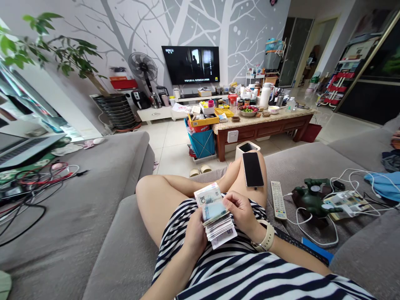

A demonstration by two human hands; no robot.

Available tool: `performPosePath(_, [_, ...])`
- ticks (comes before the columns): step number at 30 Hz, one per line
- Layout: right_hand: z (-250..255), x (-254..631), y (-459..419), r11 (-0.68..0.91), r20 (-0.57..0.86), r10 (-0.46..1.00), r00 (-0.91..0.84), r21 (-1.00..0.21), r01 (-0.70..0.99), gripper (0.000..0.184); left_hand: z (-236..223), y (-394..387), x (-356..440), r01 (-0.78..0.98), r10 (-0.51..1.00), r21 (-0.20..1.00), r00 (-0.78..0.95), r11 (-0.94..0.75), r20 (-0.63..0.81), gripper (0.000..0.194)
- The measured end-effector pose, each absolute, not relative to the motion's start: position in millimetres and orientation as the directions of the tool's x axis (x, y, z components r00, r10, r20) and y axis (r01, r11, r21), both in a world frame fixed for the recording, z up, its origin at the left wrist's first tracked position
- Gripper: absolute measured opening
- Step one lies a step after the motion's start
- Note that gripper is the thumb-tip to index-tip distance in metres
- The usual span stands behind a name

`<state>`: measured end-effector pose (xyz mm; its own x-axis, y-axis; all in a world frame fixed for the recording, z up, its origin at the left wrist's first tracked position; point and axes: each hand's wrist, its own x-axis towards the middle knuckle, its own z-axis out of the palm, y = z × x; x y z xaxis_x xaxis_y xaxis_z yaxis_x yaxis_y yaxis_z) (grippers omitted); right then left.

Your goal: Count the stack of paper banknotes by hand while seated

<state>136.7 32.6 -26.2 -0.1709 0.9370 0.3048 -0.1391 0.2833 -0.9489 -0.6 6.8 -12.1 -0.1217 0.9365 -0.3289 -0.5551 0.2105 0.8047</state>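
Observation:
A thick stack of banknotes point(218, 225) is above my lap, over a striped garment point(200, 273). My left hand point(196, 233) grips the stack from its left side. With thumb and fingers pinched, my right hand point(240, 210) holds the right edge of an upper note, which is bent over the stack. The topmost notes at the far end show the number 10. A pale watch point(267, 236) is on my right wrist. On my right knee lies a phone point(253, 169), its screen dark.
To my right on the grey sofa point(290, 162) lie a remote control point(278, 200), a dark green figure point(312, 198) and a power strip point(346, 204) with white cables. Black cables point(31, 204) and a laptop point(25, 150) are at left. A crowded coffee table point(265, 129) stands ahead.

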Motion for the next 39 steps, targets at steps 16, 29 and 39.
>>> performPosePath(16, [-20.8,137.9,29.3,0.312,0.335,0.922,-0.194,-0.94,-0.139,0.027,-18.0,8.5,-3.0,-0.604,0.945,0.763,-0.052,0.228,-0.323,0.026])
performPosePath(29, [-21.6,138.3,29.0,0.327,0.349,0.92,-0.18,-0.934,-0.142,0.026,-16.7,7.8,-1.9,-0.663,0.945,0.71,-0.011,0.238,-0.327,0.029])
performPosePath(39, [-25.9,138.4,31.6,0.326,0.345,0.928,-0.139,-0.934,-0.143,0.021,-12.6,7.0,-1.6,-0.644,0.941,0.724,-0.022,0.246,-0.339,0.028])
